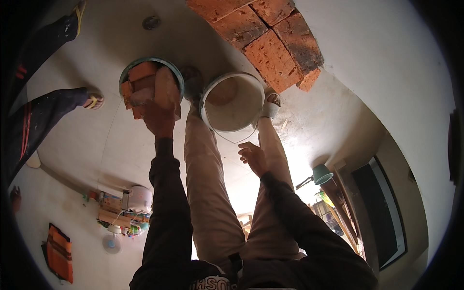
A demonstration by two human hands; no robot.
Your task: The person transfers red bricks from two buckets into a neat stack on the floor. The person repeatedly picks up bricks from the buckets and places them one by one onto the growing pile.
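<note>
My left hand (158, 117) is at the near side of a green-rimmed bucket (125, 65) heaped with red bricks (166, 87). It grips a blurred brick (142, 96) on top of the heap; some fingers are hidden. Beside it, between my feet, stands a whitish bucket (235, 108) with a brownish patch on its inner bottom. Its wire handle (235, 142) hangs down towards me. Just short of that handle is my right hand (253, 158), fingers loosely curled and apart, holding nothing.
Stacked red bricks (272, 58) stand beyond the whitish bucket, beside the wall. At left are another person's legs (47, 119) in dark trousers and sandals. A small round dark object (151, 23) lies on the floor. Behind me are a rice cooker (140, 199) and a green bucket (322, 174).
</note>
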